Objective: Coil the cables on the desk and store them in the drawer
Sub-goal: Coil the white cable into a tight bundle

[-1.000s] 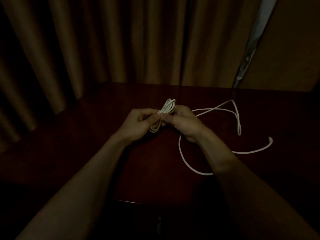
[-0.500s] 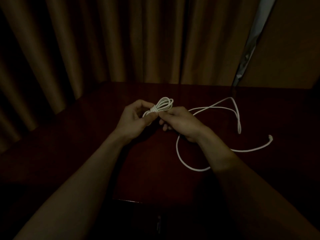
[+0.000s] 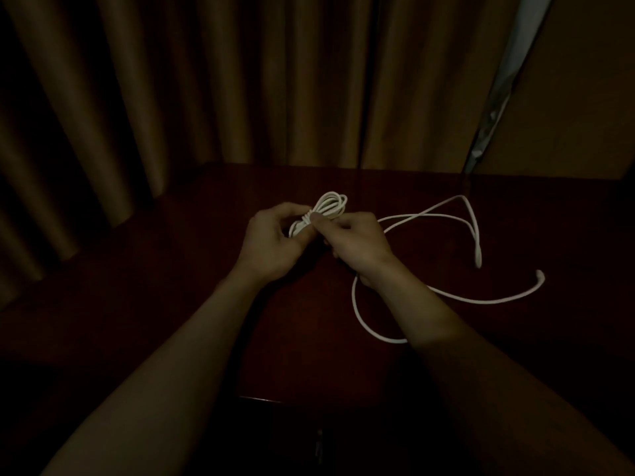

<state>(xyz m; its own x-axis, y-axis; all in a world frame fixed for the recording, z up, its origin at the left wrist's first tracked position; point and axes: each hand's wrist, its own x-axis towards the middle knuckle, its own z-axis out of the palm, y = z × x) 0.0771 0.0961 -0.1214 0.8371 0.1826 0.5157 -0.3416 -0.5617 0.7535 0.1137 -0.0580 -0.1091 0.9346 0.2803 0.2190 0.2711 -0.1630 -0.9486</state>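
Observation:
A small white coiled cable (image 3: pixel 330 206) is held above the middle of the dark wooden desk (image 3: pixel 213 276). My left hand (image 3: pixel 271 242) grips the lower part of the coil, fingers curled round it. My right hand (image 3: pixel 357 242) pinches the coil's wrapped middle with thumb and fingers. A second white cable (image 3: pixel 443 218) lies loose on the desk to the right, in wide loops, with one end (image 3: pixel 539 274) at the far right. Part of it passes under my right forearm.
Brown curtains (image 3: pixel 206 97) hang behind and to the left of the desk. A pale strip (image 3: pixel 498 97) shows at the curtain's right edge. The desk's front edge (image 3: pixel 261 399) lies between my forearms, dark below it.
The coil has turned in my hands, its loop end now sticking up and to the right. Both hands stayed at the same place over the desk. The loose cable has not moved.

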